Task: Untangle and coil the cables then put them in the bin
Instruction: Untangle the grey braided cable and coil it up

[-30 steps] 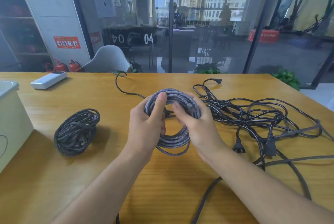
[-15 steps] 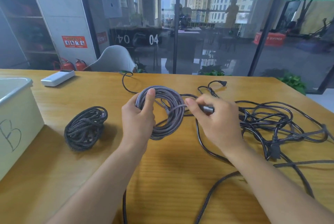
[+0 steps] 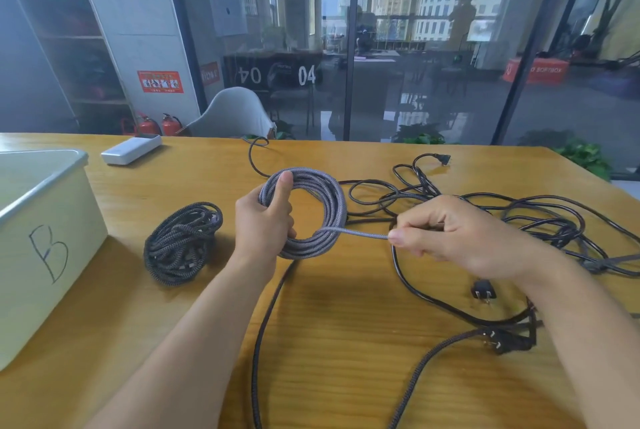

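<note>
My left hand (image 3: 265, 220) grips a coil of grey braided cable (image 3: 329, 200) by its left side, thumb across the loops. The coil's free end (image 3: 360, 233) runs out to the right, pulled straight, and my right hand (image 3: 450, 231) pinches it. A finished dark braided coil (image 3: 180, 243) lies on the table left of my left hand. A tangle of black power cables (image 3: 536, 217) with plugs spreads over the right of the table. The pale bin (image 3: 45, 241), marked "B", stands at the left edge.
A white power bank (image 3: 131, 149) lies at the far left of the wooden table (image 3: 346, 342). A dark braided cable (image 3: 266, 317) runs toward me between my arms. A black plug (image 3: 483, 290) lies under my right wrist. A grey chair (image 3: 232, 115) stands behind the table.
My right hand has drawn the grey cable's end out of the coil to the right, so it is now taut. My left hand kept its grip on the coil.
</note>
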Available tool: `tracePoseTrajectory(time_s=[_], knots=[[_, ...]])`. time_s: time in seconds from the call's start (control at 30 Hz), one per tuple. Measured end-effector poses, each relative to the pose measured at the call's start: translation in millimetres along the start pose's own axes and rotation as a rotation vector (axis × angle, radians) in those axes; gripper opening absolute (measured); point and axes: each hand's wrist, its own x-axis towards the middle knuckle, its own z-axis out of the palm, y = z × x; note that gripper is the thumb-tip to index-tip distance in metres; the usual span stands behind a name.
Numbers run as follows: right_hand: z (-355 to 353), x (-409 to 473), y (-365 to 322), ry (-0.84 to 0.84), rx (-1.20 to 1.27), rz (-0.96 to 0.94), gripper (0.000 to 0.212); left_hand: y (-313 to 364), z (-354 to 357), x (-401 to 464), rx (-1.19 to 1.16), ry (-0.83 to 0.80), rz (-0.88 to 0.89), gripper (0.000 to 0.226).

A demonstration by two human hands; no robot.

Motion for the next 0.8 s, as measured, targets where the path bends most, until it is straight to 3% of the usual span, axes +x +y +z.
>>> tracePoseTrajectory(time_s=[0.2,0.33,0.43,0.6,0.8], knots=[[-5,-1,4,0.013,0.105,0.017,0.045,6,2,-1,-0.070,-0.013,0.009,0.038],[-4,4,18,0.215,0.237,0.146,0.040,14,1,-8,-0.171,-0.034,-0.006,0.033],[7,14,25,0.418,0.527,0.243,0.030,24,3,-15,-0.276,-0.061,-0.003,0.029],[32,34,31,0.491,1.167,0.402,0.014,27,12,-25,-0.295,-0.106,0.013,0.029],[52,44,29,0.573,1.122,0.432,0.016,24,26,-40,-0.176,-0.175,0.121,0.029]])
